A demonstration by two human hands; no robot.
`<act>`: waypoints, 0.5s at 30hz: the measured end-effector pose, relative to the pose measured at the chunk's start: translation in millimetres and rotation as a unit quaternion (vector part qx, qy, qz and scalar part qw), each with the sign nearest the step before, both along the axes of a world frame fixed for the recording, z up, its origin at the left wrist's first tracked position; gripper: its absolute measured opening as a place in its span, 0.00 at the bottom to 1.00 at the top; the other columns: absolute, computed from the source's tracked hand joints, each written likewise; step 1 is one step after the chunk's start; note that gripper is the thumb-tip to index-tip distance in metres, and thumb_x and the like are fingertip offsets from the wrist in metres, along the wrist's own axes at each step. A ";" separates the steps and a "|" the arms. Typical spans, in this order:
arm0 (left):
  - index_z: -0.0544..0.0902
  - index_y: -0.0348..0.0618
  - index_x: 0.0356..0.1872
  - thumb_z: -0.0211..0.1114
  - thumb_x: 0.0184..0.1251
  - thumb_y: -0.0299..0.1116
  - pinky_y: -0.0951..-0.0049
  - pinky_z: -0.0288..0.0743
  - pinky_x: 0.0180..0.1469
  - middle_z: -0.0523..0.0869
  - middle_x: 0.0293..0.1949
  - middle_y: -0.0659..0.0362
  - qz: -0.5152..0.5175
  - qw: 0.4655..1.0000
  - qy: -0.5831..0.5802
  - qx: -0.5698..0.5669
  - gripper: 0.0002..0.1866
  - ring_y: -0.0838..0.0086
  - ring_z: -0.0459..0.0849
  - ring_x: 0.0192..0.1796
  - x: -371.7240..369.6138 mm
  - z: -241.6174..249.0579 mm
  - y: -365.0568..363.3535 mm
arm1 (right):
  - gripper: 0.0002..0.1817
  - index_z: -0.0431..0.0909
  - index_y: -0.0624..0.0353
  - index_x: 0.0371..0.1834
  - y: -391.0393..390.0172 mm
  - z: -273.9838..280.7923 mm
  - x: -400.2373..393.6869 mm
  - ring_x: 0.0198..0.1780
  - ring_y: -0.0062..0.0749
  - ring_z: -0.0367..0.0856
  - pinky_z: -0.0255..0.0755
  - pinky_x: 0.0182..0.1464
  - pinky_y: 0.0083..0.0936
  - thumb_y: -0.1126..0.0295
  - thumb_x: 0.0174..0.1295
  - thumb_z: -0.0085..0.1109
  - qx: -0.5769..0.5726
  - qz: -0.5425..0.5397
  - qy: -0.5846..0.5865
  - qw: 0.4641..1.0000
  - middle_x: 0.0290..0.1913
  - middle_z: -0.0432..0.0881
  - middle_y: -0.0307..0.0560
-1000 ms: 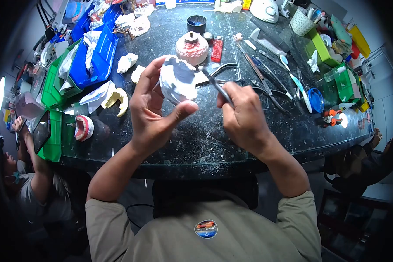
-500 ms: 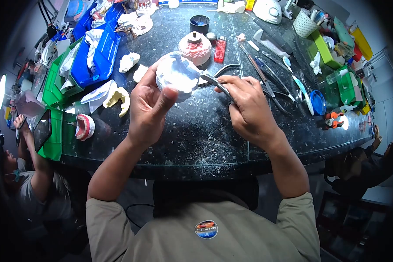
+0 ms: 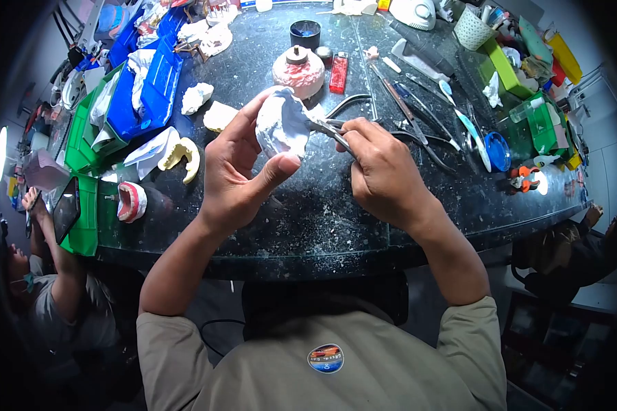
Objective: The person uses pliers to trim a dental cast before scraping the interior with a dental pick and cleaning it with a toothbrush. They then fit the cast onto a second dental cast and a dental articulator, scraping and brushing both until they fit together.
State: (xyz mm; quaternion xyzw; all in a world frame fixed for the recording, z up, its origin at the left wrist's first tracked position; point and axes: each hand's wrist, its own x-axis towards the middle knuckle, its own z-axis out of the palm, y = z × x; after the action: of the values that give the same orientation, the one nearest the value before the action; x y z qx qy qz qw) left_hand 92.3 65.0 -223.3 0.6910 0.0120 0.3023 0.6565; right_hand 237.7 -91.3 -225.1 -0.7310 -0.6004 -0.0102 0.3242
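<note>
Plaster lump (image 3: 281, 128) sits in your left hand (image 3: 234, 171), thumb and fingers clamped round its edge; probably light, stiff, brittle. Hold by the edge, opposite the tool (image 3: 327, 129) gripped in your right hand (image 3: 384, 168).

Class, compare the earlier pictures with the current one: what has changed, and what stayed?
The white piece has been turned in the left grip. The metal tool in the right grip has swung to a flatter angle, its tip now at the piece's right edge. Nothing was taken up or let go. The red lighter and dental model stayed put.
</note>
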 end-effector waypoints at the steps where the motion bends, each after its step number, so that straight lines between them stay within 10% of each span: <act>1: 0.61 0.26 0.69 0.74 0.60 0.35 0.71 0.70 0.63 0.78 0.58 0.48 -0.001 1.000 0.000 0.001 0.42 0.71 0.78 0.60 -0.2 0.1 0.0 | 0.08 0.72 0.69 0.29 -0.2 0.2 -0.3 0.40 0.53 0.77 0.73 0.44 0.41 0.83 0.46 0.45 -0.003 0.000 0.005 1.000 0.36 0.75 0.58; 15: 0.65 0.27 0.67 0.68 0.67 0.38 0.75 0.73 0.57 0.82 0.52 0.54 -0.039 0.998 0.044 -0.030 0.35 0.76 0.80 0.54 -0.4 4.7 4.2 | 0.03 0.71 0.67 0.27 1.3 -2.7 -1.3 0.39 0.55 0.78 0.73 0.44 0.44 0.81 0.50 0.46 -0.042 -0.001 0.020 0.999 0.33 0.76 0.59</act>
State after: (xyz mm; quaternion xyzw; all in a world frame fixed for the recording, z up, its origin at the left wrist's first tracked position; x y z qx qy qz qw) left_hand 91.9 69.2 -218.6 0.6837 0.0231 0.2450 0.6870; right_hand 236.5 -90.0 -227.8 -0.7445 -0.5933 0.0293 0.3046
